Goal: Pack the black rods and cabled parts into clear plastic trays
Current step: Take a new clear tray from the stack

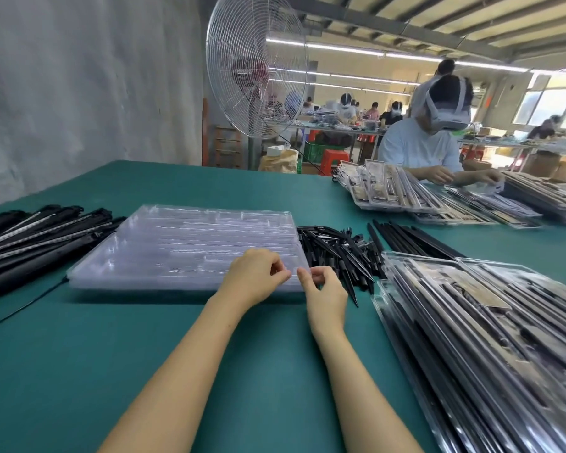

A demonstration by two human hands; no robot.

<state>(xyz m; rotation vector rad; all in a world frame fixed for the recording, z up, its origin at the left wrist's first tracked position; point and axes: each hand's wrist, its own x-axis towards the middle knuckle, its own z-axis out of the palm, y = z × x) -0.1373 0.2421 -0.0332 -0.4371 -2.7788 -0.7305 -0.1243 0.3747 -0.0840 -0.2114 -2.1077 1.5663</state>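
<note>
A stack of empty clear plastic trays [177,243] lies on the green table [209,338] in front of me. My left hand [254,276] and my right hand [324,294] both pinch the stack's near right corner edge, fingertips close together. Right of the stack lies a heap of short black pointed rods [337,253]. Long black rods [412,240] lie beyond it. At the left sits a pile of black cabled parts [36,237], with a cable [23,305] trailing toward me.
Filled trays [487,338] are stacked at my right. More filled trays [406,194] lie at the far right, where another person [428,142] in a headset works. A large standing fan [255,70] is behind the table's far edge.
</note>
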